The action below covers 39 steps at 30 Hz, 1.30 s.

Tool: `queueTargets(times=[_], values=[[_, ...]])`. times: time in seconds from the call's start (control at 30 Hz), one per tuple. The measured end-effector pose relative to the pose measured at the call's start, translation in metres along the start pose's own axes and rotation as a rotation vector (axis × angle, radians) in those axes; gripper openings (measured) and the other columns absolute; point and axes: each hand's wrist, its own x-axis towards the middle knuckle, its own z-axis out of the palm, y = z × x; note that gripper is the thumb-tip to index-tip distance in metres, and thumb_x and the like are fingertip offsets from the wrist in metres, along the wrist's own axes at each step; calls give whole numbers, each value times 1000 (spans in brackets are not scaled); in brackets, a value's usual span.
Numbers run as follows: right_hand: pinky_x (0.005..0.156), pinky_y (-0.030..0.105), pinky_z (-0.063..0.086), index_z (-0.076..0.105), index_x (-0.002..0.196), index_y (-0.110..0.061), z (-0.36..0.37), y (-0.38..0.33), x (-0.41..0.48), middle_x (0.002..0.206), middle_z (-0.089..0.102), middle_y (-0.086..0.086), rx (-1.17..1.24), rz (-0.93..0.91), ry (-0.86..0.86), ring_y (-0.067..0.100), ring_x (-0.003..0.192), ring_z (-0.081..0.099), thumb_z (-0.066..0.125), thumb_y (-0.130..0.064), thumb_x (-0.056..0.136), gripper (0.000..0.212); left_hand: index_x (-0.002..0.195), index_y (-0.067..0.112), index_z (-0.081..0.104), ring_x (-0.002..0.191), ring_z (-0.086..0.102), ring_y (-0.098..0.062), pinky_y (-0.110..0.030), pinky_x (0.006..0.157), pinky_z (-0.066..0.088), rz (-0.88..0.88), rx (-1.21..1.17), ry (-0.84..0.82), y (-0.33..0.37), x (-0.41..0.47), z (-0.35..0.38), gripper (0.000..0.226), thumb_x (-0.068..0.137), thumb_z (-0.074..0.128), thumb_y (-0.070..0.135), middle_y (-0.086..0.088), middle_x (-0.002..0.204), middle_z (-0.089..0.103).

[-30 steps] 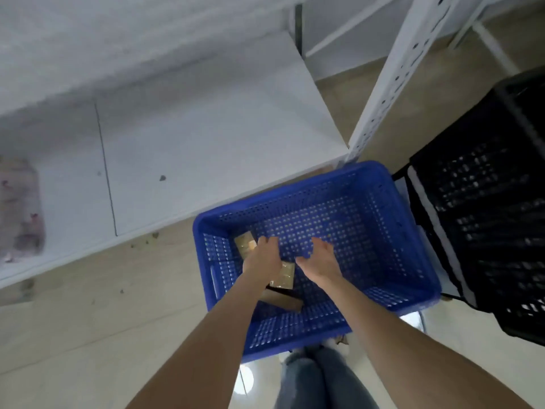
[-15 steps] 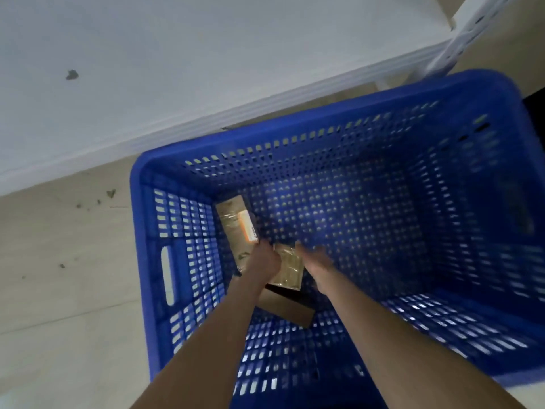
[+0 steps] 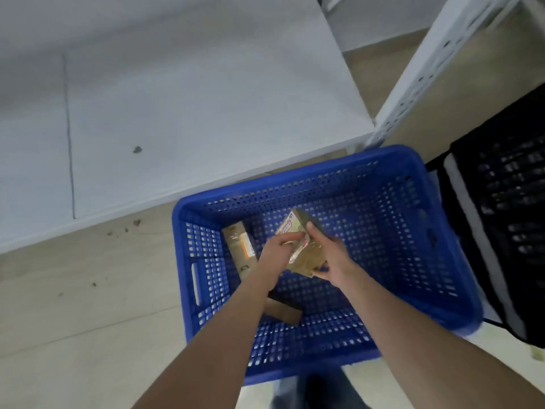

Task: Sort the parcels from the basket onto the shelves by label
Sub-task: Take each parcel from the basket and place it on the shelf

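Brown parcel now raised in basket, left hand and right hand grips clamped on it.

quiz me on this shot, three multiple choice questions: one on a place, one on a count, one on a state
1. The black crate stands where from the blue basket? A) left of it B) right of it C) inside it
2. How many parcels lie loose in the basket? A) none B) five C) two
3. The lifted parcel is: A) held by both hands B) in the black crate C) lying in the basket
1 B: the crate sits beyond the basket's right wall.
2 C: the orange-labelled parcel and the plain parcel under the left forearm.
3 A: the left hand and right hand both grip it.
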Motion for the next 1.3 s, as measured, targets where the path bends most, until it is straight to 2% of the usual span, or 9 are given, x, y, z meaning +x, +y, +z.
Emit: queueTargets(times=[0.2,0.3,0.4,0.5,0.6,0.7,0.9,1.17,1.3], values=[[57,31,50,47,128,-17,-2,-50,-136,116,61,9,55,-31,69,23,90,60,82,-45,68,75,118,19,56,98,59,-12,-25,84,48,90,-86,18,96,-111,-20,38,92,40,-3,5,105,66],[57,27,48,57,121,-16,-3,-75,-199,111,64,9,69,-118,11,22,89,62,75,-42,77,55,125,18,50,76,59,-12,-23,66,50,140,-80,233,140,-159,-45,32,94,47,8,6,97,64],[63,27,48,60,117,-14,-3,-104,-263,106,67,6,29,-235,-61,19,90,63,68,-45,81,48,135,14,43,90,56,-13,-26,75,46,247,22,426,185,-207,-79,46,91,59,17,-1,114,60],[71,31,50,54,128,-14,-3,-132,-319,113,66,6,-91,-361,-106,22,98,64,71,-61,64,82,140,17,37,99,51,-10,-22,78,41,355,97,433,230,-258,-102,60,88,65,29,-4,132,53],[64,27,40,61,110,-12,-7,-155,-383,100,67,5,-212,-461,-182,16,85,61,62,-63,78,60,144,21,32,96,51,-9,-19,69,47,364,81,383,267,-306,-110,69,86,66,35,-2,136,48],[79,29,46,66,91,-13,-19,-175,-437,87,68,4,-331,-531,-221,19,81,59,60,-61,82,49,141,21,38,102,61,-20,-39,91,51,331,20,244,286,-348,-117,72,81,69,46,-5,126,58],[102,50,44,66,115,-17,-36,-206,-515,108,72,9,-302,-628,-359,30,105,67,73,-75,57,82,100,19,66,88,67,-24,-35,77,55,288,-3,6,311,-425,-113,46,83,56,61,-6,91,71],[107,58,30,27,148,-29,-40,-186,-561,153,30,11,-79,-565,-357,37,136,34,67,-82,48,120,121,12,54,93,66,-27,-40,76,57,412,-309,207,332,-464,-100,62,83,58,60,-8,100,69],[100,53,44,45,136,-16,-26,-171,-577,132,51,15,-126,-544,-535,41,121,50,74,-47,76,73,122,11,53,91,65,-26,-42,80,56,450,-381,202,339,-478,-95,61,83,59,58,-9,102,67]])
